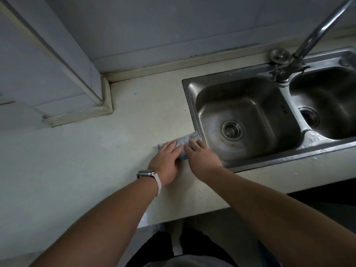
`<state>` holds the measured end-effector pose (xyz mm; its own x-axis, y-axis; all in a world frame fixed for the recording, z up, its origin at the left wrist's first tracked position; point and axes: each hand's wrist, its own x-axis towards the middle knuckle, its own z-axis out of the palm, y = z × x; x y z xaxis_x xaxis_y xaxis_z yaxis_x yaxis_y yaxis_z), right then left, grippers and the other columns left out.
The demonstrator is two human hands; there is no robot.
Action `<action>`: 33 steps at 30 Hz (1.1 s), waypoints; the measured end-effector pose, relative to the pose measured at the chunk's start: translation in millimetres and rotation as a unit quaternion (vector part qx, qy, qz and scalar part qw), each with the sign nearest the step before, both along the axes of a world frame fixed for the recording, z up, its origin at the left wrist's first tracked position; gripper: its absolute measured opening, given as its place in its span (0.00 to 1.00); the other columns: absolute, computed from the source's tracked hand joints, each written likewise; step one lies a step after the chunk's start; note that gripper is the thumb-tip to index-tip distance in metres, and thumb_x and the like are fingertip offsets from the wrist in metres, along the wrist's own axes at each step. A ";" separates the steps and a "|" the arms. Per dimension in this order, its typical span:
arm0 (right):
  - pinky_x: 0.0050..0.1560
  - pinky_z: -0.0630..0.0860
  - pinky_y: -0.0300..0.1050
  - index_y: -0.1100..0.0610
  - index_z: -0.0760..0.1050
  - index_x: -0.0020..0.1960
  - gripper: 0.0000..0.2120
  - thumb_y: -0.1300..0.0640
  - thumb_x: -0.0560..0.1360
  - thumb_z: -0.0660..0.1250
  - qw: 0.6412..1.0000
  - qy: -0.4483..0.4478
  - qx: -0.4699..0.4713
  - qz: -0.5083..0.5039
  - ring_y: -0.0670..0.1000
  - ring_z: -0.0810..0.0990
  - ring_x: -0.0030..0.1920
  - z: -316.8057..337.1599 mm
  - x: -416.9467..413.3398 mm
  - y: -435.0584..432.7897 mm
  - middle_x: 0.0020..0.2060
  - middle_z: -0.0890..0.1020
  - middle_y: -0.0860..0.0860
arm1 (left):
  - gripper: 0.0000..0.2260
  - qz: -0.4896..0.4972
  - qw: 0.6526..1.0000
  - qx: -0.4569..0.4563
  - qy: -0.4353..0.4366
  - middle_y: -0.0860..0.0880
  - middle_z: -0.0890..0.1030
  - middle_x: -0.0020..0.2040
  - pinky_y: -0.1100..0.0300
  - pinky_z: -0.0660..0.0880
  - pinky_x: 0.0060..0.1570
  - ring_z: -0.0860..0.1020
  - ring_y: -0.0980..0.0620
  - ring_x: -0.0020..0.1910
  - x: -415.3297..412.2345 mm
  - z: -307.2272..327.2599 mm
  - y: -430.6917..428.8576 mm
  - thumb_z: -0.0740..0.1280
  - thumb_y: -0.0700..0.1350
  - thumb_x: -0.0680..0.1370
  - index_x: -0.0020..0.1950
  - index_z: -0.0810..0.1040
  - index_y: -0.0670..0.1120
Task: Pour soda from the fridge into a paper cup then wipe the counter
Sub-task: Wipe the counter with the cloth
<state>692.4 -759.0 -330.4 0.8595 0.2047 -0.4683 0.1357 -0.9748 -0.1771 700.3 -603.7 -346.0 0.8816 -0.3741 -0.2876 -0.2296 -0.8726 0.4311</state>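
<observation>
You are at the wiping part: your left hand (165,160) and right hand (202,157) lie side by side, fingers flat, pressing the cloth (185,140) on the counter (86,155), with the sink (189,105) at its 3 o'clock. The paper cup and soda are not in view (the pouring is probably finished).

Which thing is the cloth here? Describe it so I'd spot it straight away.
Find the steel double sink set in the pale counter. Beside its left basin's near-left corner lies the cloth, pressed under the left hand and right hand. It is the only soft, blue-grey thing there.
</observation>
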 end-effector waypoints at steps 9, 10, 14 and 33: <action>0.66 0.69 0.56 0.62 0.51 0.78 0.27 0.60 0.81 0.52 0.995 0.013 -0.048 0.090 0.65 0.57 0.74 17.9 -71.8 -2.3 0.77 0.52 0.62 | 0.28 -0.038 0.999 0.013 0.013 0.50 0.57 0.80 0.52 0.61 0.74 0.54 0.48 0.78 -78.6 4.5 6.2 0.51 0.40 0.78 0.78 0.59 0.51; 0.66 0.69 0.57 0.62 0.51 0.78 0.26 0.60 0.81 0.52 0.994 0.016 -0.053 0.097 0.65 0.58 0.74 17.5 -76.4 -2.0 0.77 0.53 0.63 | 0.29 -0.039 0.999 0.011 0.013 0.48 0.59 0.79 0.50 0.63 0.73 0.57 0.46 0.78 -83.5 5.8 6.4 0.48 0.41 0.76 0.78 0.61 0.50; 0.64 0.70 0.57 0.65 0.52 0.77 0.26 0.62 0.80 0.52 0.990 0.015 -0.066 0.120 0.66 0.60 0.72 15.8 -89.4 0.4 0.76 0.54 0.67 | 0.30 -0.047 0.999 0.017 0.010 0.47 0.62 0.78 0.50 0.65 0.72 0.59 0.45 0.77 -100.3 4.1 9.7 0.48 0.41 0.73 0.77 0.63 0.50; 0.64 0.70 0.60 0.71 0.54 0.74 0.23 0.62 0.82 0.50 0.971 -0.019 -0.087 0.222 0.71 0.64 0.69 17.5 -75.3 65.6 0.71 0.58 0.75 | 0.26 -0.006 1.000 -0.007 0.005 0.48 0.62 0.78 0.56 0.56 0.74 0.57 0.49 0.77 -110.6 -2.9 76.1 0.49 0.49 0.78 0.77 0.63 0.48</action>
<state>617.1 -693.4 -312.9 0.7218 0.4794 -0.4991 0.5524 -0.8336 -0.0018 589.7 -527.6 -348.9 0.8742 -0.3887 -0.2910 -0.2355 -0.8635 0.4459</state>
